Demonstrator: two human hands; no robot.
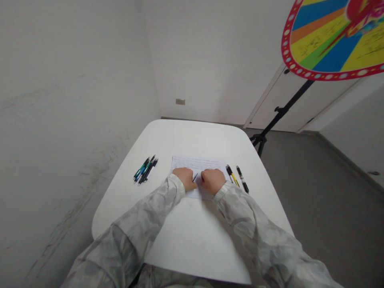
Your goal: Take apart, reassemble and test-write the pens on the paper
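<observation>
Over a sheet of written paper (199, 163) on the white table, both hands are close together. My left hand (185, 178) is closed around a pen (195, 176), of which only a thin dark end shows on the side facing the other hand. My right hand (213, 181) is curled into a fist just to the right, a small gap away. Whether anything is inside that fist is hidden from this angle. Pale patterned sleeves cover both arms.
On the white table (195, 138), several blue, green and black pens (146, 170) lie at the left. At the right are a yellow pen (233, 176) and a black-and-clear pen (242, 179). A colourful wheel (324, 44) on a black stand (280, 114) stands beyond the table's right side.
</observation>
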